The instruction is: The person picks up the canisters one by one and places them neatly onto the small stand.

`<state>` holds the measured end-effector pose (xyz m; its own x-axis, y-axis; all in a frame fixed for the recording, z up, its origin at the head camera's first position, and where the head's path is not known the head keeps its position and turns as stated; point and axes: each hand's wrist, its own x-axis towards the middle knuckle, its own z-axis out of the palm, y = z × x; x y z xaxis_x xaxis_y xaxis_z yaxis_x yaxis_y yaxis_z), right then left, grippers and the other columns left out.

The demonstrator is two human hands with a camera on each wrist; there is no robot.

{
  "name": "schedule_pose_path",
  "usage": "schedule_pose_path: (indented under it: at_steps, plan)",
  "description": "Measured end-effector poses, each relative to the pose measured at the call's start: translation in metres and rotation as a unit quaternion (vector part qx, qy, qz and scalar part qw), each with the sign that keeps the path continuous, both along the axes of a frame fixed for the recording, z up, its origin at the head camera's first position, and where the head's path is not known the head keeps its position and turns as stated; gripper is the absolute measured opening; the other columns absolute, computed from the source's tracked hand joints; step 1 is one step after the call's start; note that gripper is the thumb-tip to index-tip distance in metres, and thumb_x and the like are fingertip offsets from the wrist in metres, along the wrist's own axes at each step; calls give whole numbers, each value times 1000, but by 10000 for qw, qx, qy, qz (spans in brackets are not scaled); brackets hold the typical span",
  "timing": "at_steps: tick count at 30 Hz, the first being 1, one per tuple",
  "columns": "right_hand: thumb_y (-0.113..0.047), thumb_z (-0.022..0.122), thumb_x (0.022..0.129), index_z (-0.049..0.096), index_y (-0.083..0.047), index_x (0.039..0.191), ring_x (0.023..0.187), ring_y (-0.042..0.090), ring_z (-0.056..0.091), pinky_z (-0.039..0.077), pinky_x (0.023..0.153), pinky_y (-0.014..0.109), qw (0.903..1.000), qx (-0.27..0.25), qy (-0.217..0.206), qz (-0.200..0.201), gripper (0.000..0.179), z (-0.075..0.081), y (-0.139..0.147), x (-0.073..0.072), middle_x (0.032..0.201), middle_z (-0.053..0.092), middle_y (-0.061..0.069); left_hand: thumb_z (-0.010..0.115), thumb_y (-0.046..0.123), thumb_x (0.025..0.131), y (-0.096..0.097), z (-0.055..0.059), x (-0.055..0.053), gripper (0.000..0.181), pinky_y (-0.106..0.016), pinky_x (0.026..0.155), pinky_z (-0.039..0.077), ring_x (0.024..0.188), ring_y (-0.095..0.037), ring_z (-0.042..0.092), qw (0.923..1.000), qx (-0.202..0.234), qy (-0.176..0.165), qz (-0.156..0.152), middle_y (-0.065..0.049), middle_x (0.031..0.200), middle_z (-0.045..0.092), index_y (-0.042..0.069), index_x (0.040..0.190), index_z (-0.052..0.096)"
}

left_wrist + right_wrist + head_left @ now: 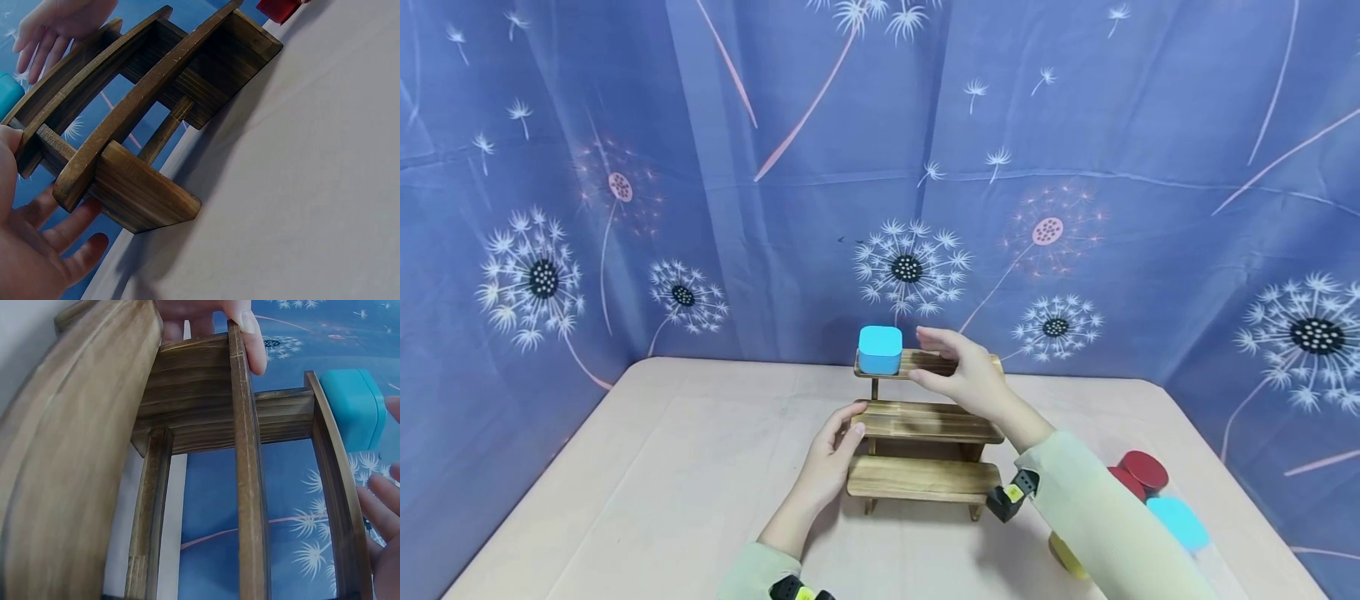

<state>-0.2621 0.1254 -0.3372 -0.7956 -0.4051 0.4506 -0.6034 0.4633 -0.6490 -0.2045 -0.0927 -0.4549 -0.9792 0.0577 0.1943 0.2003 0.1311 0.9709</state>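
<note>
A three-tier wooden step stand [925,479] stands on the table. A light-blue rounded square box [880,350] sits at the left end of its top step. My left hand [826,462] grips the left end of the middle step, thumb on one side and fingers on the other, as the right wrist view also shows. My right hand [973,379] hovers by the top step, to the right of the blue box and apart from it. Its thumb and fingers are spread, with nothing between them.
Two red round tins [1144,472], another light-blue box [1180,522] and a yellow object [1067,557] lie at the right, partly behind my right sleeve. A blue dandelion-print curtain [805,250] hangs behind and beside the table [685,483].
</note>
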Motion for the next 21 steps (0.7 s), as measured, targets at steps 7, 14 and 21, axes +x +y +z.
schedule_pose_path:
  at_steps: [7, 14, 21]
  plan:
    - [-20, 75, 80, 54, -10, 131, 116, 24, 59, 46, 101, 42, 9998, -114, 11, -165, 56, -2, 12, 10, 125, 63, 10, 49, 25, 98, 1, 1, 1, 35, -50, 114, 27, 136, -33, 36, 10000, -2, 24, 44, -8, 145, 45, 19, 133, 51]
    - [-18, 76, 80, 55, -11, 130, 116, 24, 58, 47, 100, 41, 9993, -131, 127, -315, 54, -4, 25, 20, 124, 63, 11, 49, 26, 99, 0, 3, 1, 36, -50, 115, 26, 138, -34, 33, 10000, 31, 3, 19, -9, 146, 44, 18, 133, 51]
    - [-16, 76, 80, 57, -11, 127, 112, 26, 62, 47, 99, 44, 9984, -182, 205, -494, 51, -8, 37, 27, 122, 64, 12, 48, 25, 99, 1, 2, 1, 36, -50, 114, 27, 135, -34, 38, 10000, 50, 45, -29, -10, 145, 44, 16, 134, 50]
